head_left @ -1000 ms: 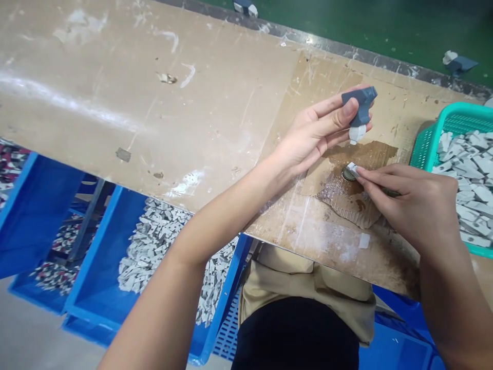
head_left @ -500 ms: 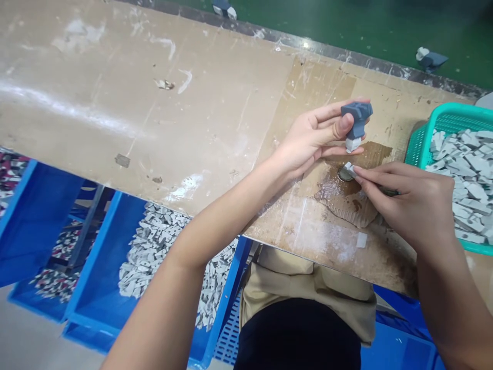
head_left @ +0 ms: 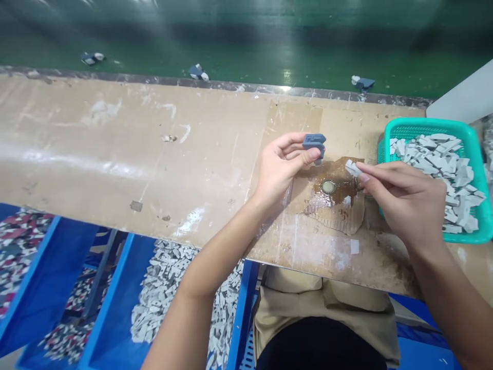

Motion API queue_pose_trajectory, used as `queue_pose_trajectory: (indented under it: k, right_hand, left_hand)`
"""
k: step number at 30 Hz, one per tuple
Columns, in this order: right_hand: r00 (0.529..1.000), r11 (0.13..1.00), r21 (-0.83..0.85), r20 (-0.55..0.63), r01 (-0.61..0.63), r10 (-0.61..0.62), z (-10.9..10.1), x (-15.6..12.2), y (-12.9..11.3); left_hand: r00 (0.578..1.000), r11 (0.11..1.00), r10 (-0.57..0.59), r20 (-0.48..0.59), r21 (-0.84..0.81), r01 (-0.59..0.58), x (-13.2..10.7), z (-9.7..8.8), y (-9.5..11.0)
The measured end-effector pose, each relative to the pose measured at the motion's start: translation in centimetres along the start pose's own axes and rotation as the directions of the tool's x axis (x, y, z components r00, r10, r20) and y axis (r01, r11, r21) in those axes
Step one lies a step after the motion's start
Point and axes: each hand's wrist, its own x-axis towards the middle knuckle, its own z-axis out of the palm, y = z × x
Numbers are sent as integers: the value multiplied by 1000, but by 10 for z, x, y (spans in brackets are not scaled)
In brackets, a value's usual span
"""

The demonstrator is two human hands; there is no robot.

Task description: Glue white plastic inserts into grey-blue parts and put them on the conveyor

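Left hand (head_left: 279, 172): clenching a grey-blue part (head_left: 314, 144) at 12 o'clock.
Right hand (head_left: 408, 203): pinching a white piece (head_left: 352, 167) at 1 o'clock.
Between them: metal disc (head_left: 328, 187) on cardboard (head_left: 339, 221).
Teal basket (head_left: 423, 125): 2 o'clock.

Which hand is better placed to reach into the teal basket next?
Right, likely: the right hand is next to the teal basket, though it pinches a small white piece. The left hand is farther off, holding a grey-blue piece.
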Motion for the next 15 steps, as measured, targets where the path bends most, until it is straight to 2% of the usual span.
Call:
queue_pose_trajectory:
  k: [2, 4, 7, 10, 15]
  right_hand:
    - [1000, 1000, 15, 1, -8, 8, 0, 0, 0]
    - [1000, 999, 48, -23, -4, 5, -1, 0, 0]
    - [998, 995, 90, -54, 32, -27, -3, 0, 0]
    - [994, 988, 119, -69, 95, -87, -5, 0, 0]
    - [981, 972, 131, -12, 193, -193, -9, -1, 1]
  left_hand:
    - [1000, 999, 20, 1, 35, -20, 1, -1, 1]
    - [999, 995, -17, 45, 98, 12, 0, -1, 2]
    - [975, 967, -173, 137, 211, 142, -5, 4, 4]
    - [935, 942, -293, 202, 228, 246, -11, 12, 0]
    - [915, 963, -266, 304, 134, 235, -17, 17, -9]
